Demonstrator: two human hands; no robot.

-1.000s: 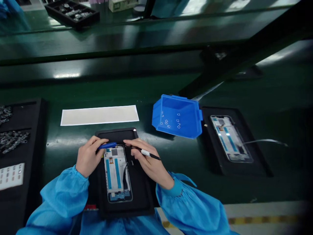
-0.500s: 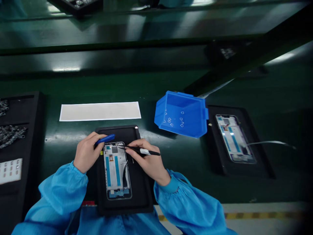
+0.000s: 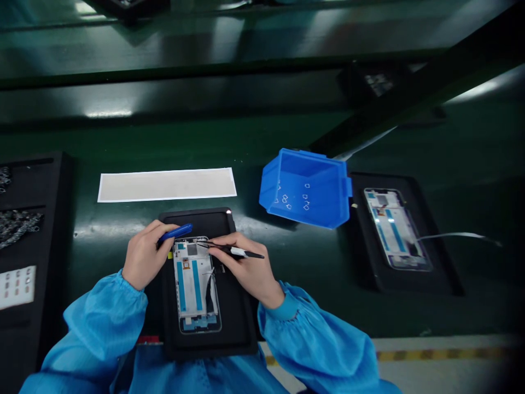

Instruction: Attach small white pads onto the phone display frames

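Left hand [image 3: 141, 254] grips a blue pen-like tool [image 3: 175, 232], right hand [image 3: 250, 268] black tweezers [image 3: 238, 251], their tips at the far end of the smartphone frame [image 3: 192, 290] in the near black tray [image 3: 233, 312]; light, steady pressure seems advisable.

The phone frame [image 3: 189, 290] lay on the near tray [image 3: 238, 331], with the strip [image 3: 167, 185] beyond it. The bin [image 3: 328, 178], small pieces [image 3: 285, 198] inside, stood behind and to the right; farther right, the second frame [image 3: 396, 232] lay on another tray [image 3: 441, 268]. At far left lay the compartmented tray [image 3: 28, 186].
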